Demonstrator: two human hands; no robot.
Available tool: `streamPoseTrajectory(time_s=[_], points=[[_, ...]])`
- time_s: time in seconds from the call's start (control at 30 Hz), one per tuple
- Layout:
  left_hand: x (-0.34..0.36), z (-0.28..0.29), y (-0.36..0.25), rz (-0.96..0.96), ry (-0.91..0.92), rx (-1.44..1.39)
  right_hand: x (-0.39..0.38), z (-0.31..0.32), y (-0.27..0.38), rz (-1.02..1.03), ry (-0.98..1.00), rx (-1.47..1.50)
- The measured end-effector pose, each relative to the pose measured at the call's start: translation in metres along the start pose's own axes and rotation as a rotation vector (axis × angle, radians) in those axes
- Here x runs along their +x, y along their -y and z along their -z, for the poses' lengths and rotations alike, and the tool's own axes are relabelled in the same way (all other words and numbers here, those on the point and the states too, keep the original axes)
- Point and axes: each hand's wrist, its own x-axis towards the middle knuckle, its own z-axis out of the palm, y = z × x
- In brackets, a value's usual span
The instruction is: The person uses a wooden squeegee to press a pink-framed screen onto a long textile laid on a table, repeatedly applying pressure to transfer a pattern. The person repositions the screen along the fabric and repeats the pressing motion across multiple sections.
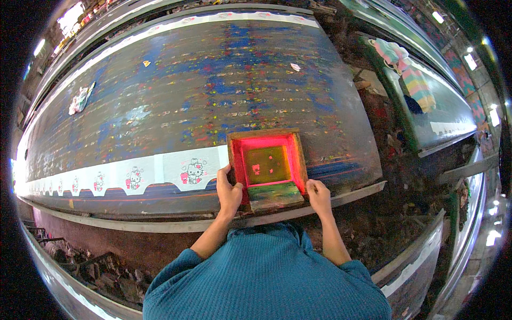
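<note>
A wooden screen-printing frame (pixel 300 154) with pink-stained inner walls sits at the near edge of the long printing table. Its yellowish mesh (pixel 266 164) shows small pink shapes, and a green-smeared flap or panel (pixel 274 194) lies along its near side. My left hand (pixel 229 194) is closed on the frame's left side, thumb up. On the opposite side, my right hand (pixel 319 197) grips the near right corner. Left of the frame runs a white fabric strip (pixel 160 168) with a scalloped edge and repeated cartoon cat prints; the frame covers its right end.
The dark tabletop (pixel 176 90) is speckled with paint. A crumpled rag (pixel 81 98) lies at its left, and a paper scrap (pixel 295 67) farther back. Another white strip (pixel 224 17) runs along the far edge. A striped cloth (pixel 416 80) rests on a neighbouring table at right.
</note>
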Motion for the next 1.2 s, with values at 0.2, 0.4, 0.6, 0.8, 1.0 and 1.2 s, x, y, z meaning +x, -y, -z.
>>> streamPoseTrajectory(time_s=[0.2, 0.4, 0.6, 0.8, 1.0, 1.2], points=[[0.006, -0.009, -0.035, 0.009, 0.026, -0.17, 0.003, 0.012, 0.01, 0.014, 0.04, 0.113], [-0.001, -0.068, -0.077, -0.051, 0.102, -0.177, 0.005, 0.076, -0.011, 0.095, -0.108, 0.195], [-0.051, -0.192, -0.121, -0.022, 0.313, -0.253, -0.021, 0.2, -0.075, 0.04, -0.338, 0.198], [-0.124, -0.332, -0.159, -0.073, 0.494, -0.234, -0.077, 0.315, -0.156, -0.098, -0.601, 0.288], [-0.192, -0.439, -0.208, -0.101, 0.798, -0.322, -0.143, 0.407, -0.2, -0.195, -0.841, 0.111], [-0.232, -0.511, -0.231, -0.206, 0.978, -0.244, -0.185, 0.431, -0.239, -0.353, -0.991, 0.198]])
